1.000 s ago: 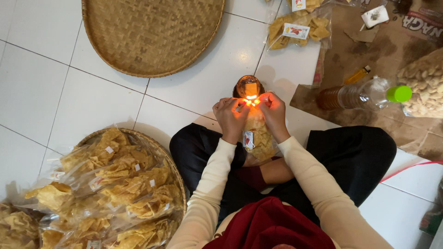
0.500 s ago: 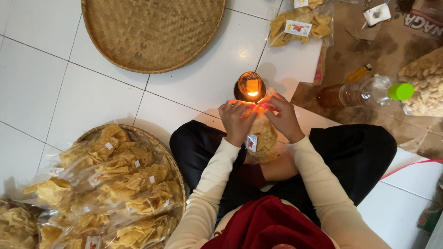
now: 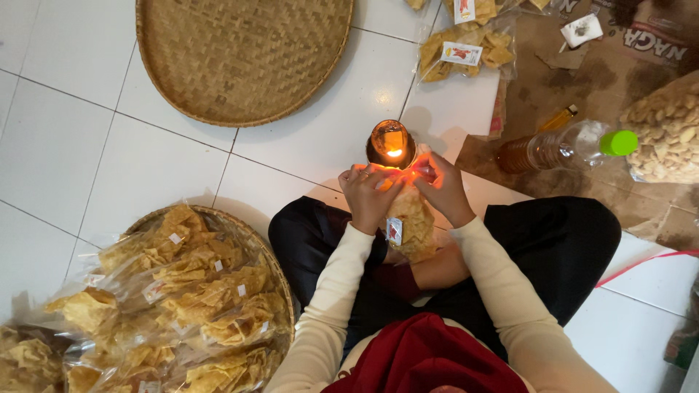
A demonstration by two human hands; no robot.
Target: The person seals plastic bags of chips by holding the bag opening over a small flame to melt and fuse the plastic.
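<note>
Your left hand (image 3: pixel 369 195) and right hand (image 3: pixel 442 188) both pinch the top of the clear plastic bag of yellow chips (image 3: pixel 412 222) on your lap, mouth held taut beside the small lit oil lamp (image 3: pixel 391 145), apparently for its heat.

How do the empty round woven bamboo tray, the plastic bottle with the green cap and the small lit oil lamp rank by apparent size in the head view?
1. Empty round woven bamboo tray, cut off at the top edge
2. Plastic bottle with the green cap
3. Small lit oil lamp
</note>
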